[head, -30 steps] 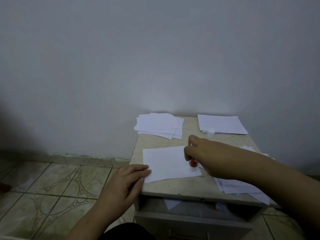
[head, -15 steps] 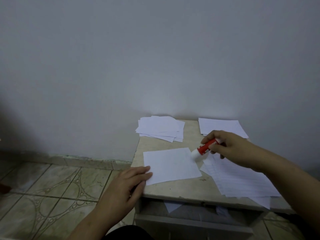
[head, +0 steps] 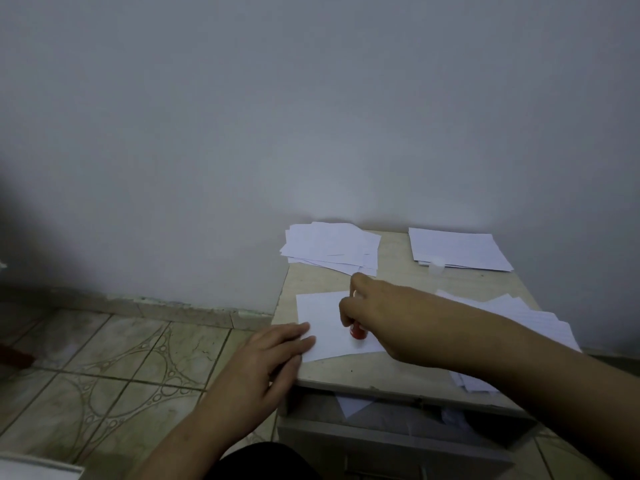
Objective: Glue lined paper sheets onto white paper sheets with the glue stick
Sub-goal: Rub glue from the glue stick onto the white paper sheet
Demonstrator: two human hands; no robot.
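A single white paper sheet (head: 323, 318) lies at the front left of the small table (head: 398, 372). My right hand (head: 384, 317) grips the red glue stick (head: 357, 331) and holds it down on the middle of that sheet. My left hand (head: 273, 355) rests flat with its fingertips on the sheet's front left corner. A pile of lined paper sheets (head: 540, 323) lies at the right, partly under my right forearm. The glue stick's white cap (head: 437, 264) stands near the back.
A loose stack of white sheets (head: 332, 245) sits at the back left and a neater stack (head: 457, 249) at the back right, both against the wall. An open drawer (head: 388, 431) with paper scraps hangs below the table front. Tiled floor lies to the left.
My right hand has moved left and forward from the sheet's right edge, bringing the glue stick onto the sheet's middle. My left hand has stayed on the corner.
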